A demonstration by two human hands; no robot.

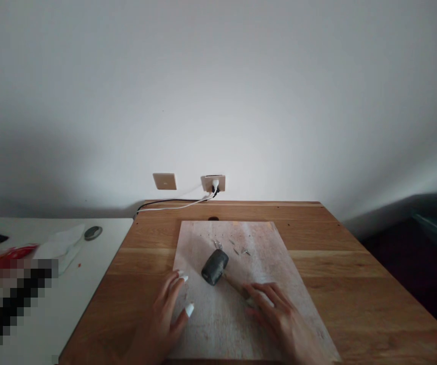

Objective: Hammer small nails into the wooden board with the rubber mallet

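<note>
A black-headed rubber mallet [215, 267] lies at a slant over a pale, worn board [211, 324], its head near the board's middle. My right hand [274, 309] has its fingers around the mallet's handle, which is partly hidden under them. At the board's left edge is my left hand [167, 306], fingers and thumb apart, holding nothing. Beyond the mallet head, several small metal nails [245, 251] are scattered on the board. Small dark spots run in a row near its far edge; I cannot tell if they are holes or nail heads.
The board rests on a wooden table [328, 289] against a wall. A wall socket [213, 183] has plugs in it, with a white cable [173, 207] and a black one trailing left. On the left, a white table [104, 253] carries a round dark object [93, 233] and crumpled white material [61, 246].
</note>
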